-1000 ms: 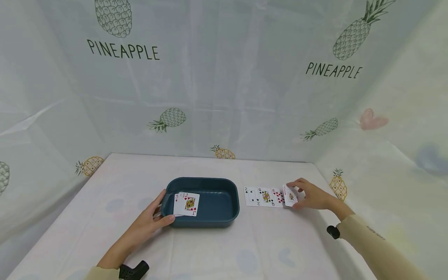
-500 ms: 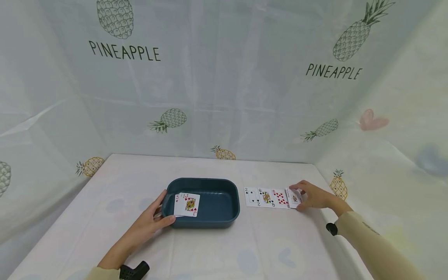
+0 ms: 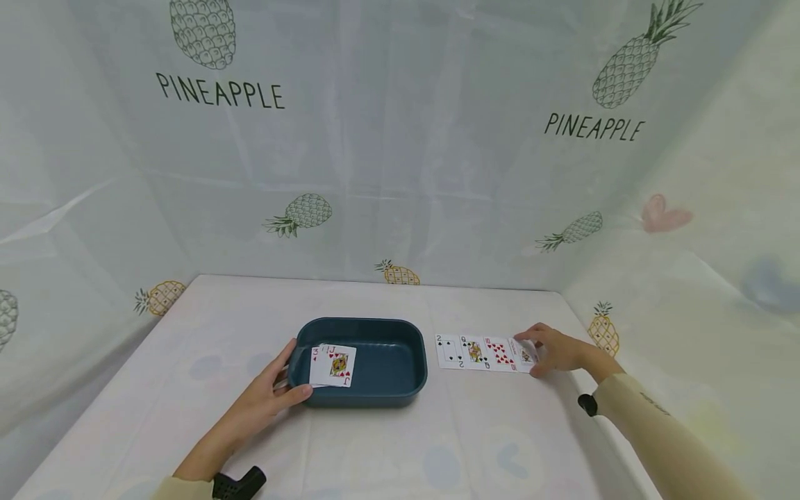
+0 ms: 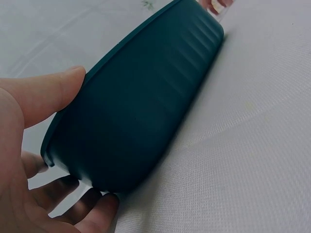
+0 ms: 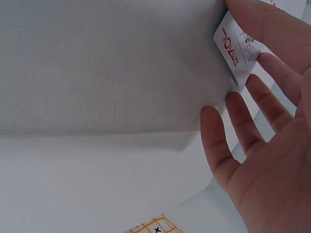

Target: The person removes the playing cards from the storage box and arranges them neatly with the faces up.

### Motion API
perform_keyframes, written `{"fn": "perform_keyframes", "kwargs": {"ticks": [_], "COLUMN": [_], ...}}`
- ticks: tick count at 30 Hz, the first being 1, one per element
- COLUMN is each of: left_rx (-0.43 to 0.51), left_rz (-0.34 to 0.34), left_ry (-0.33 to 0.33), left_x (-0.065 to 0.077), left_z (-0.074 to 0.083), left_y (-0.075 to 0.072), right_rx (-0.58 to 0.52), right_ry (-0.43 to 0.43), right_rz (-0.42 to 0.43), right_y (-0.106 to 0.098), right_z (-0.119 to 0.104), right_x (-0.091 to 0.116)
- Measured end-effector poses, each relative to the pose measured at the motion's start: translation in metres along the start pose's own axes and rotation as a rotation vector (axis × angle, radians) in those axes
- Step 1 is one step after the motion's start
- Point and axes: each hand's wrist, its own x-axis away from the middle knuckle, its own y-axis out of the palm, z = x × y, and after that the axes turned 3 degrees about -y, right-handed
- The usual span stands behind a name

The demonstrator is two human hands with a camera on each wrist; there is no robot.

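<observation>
In the head view, a dark blue rectangular tray (image 3: 390, 371) stands on the table. My left hand (image 3: 265, 399) grips its left end, thumb at the near rim and the other fingers along the end wall. A few face-up playing cards (image 3: 339, 366) overlap inside it, a red jack on top. Right of the tray, my right hand (image 3: 559, 353) holds a joker card (image 3: 523, 353) between thumb and index finger at opposite edges. The right wrist view shows the joker card (image 5: 233, 51) close over the cloth, the other fingers spread.
Left of the joker, in one row, lie a two (image 3: 449, 353), a queen (image 3: 475, 353) and a red number card (image 3: 500, 354). A white cloth (image 3: 375, 451) covers the table, and pineapple-print curtains (image 3: 400, 139) surround it at the back and sides.
My right hand has moved slightly right and lowered the joker card from a tilt over the red card to nearly flat at the row's right end. My left hand stays on the tray.
</observation>
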Motion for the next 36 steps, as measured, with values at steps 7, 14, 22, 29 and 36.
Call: {"fn": "perform_keyframes", "kwargs": {"ticks": [7, 14, 22, 29, 36], "left_rx": [0.007, -0.004, -0.001, -0.018, -0.012], "left_rz": [-0.003, 0.0, -0.002, 0.0, 0.002], "left_ry": [0.008, 0.0, -0.012, -0.008, -0.018], "left_x": [0.0, 0.0, 0.0, -0.002, -0.002], "left_z": [-0.002, -0.002, 0.0, -0.002, -0.001], "left_y": [0.0, -0.001, 0.0, 0.0, 0.0], "right_rx": [0.009, 0.011, -0.027, -0.048, -0.052], "right_ry": [0.006, 0.022, 0.044, 0.038, -0.032], "right_rz": [-0.016, -0.028, -0.041, -0.022, 0.123], "right_y": [0.001, 0.0, -0.003, -0.007, -0.014], "right_z": [0.001, -0.002, -0.003, -0.008, -0.039], "right_x": [-0.002, -0.003, -0.001, -0.001, -0.009]}}
